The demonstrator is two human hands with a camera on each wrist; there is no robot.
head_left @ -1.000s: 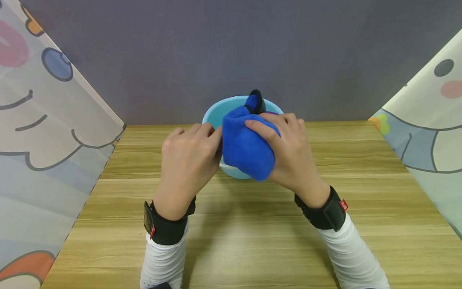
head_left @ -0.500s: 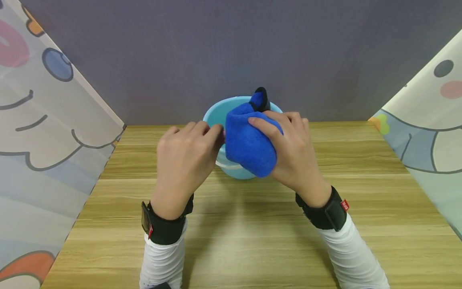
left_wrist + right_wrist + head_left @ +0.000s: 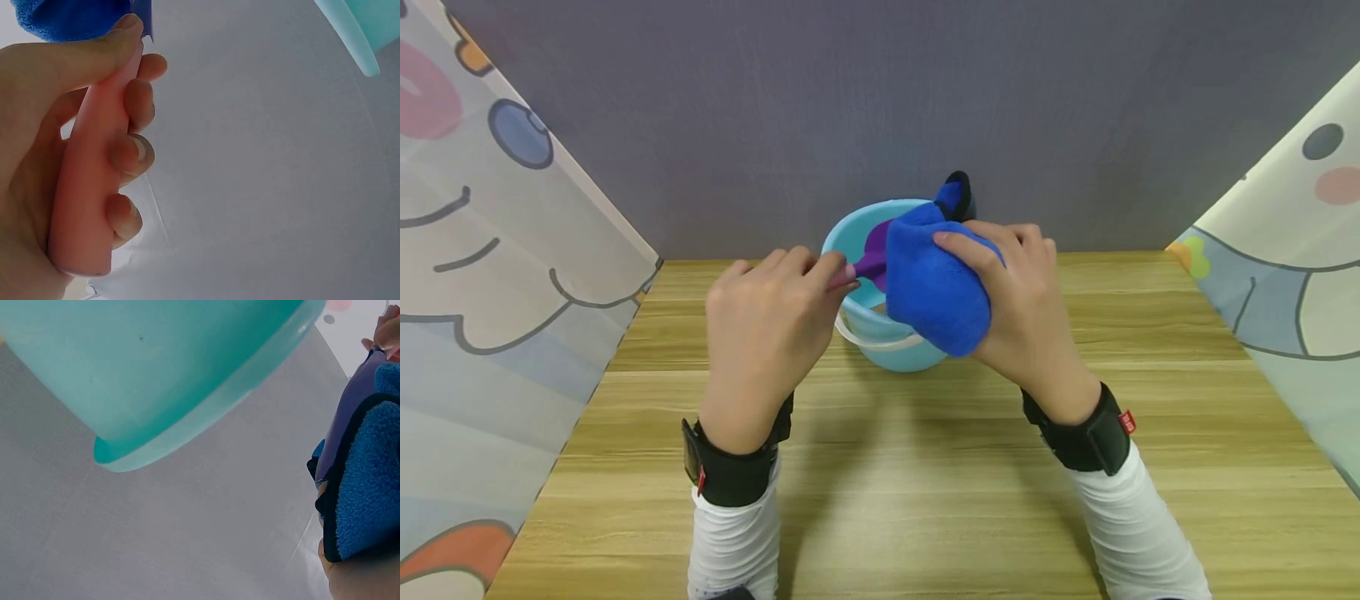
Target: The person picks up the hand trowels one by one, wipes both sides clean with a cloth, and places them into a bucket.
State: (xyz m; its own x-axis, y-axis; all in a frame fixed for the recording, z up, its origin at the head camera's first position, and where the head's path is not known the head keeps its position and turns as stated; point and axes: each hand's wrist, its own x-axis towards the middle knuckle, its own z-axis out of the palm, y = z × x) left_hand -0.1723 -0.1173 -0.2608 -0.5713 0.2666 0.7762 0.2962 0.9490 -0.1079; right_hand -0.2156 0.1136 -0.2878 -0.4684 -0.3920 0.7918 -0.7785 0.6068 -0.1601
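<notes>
My left hand (image 3: 771, 321) grips the pink handle (image 3: 90, 181) of a toy shovel, its fingers and thumb curled round it. The shovel's purple blade (image 3: 877, 242) shows in the head view above the bucket, its right part hidden by a blue towel (image 3: 934, 279) with black edging. My right hand (image 3: 1018, 304) holds this bunched towel against the blade, thumb on top. In the right wrist view the purple blade (image 3: 353, 415) lies between folds of the towel (image 3: 372, 481). Below both hands stands a light blue bucket (image 3: 842, 237) with a white handle.
The bucket is on a wood-grain table (image 3: 880, 492), close to a grey back panel (image 3: 880, 108). Cartoon-printed panels (image 3: 490, 250) flank the table on both sides. A black band (image 3: 737, 475) sits on each wrist.
My left hand has moved left with the shovel handle, and my right hand has moved right and slightly away with the towel. More of the purple blade now shows between them.
</notes>
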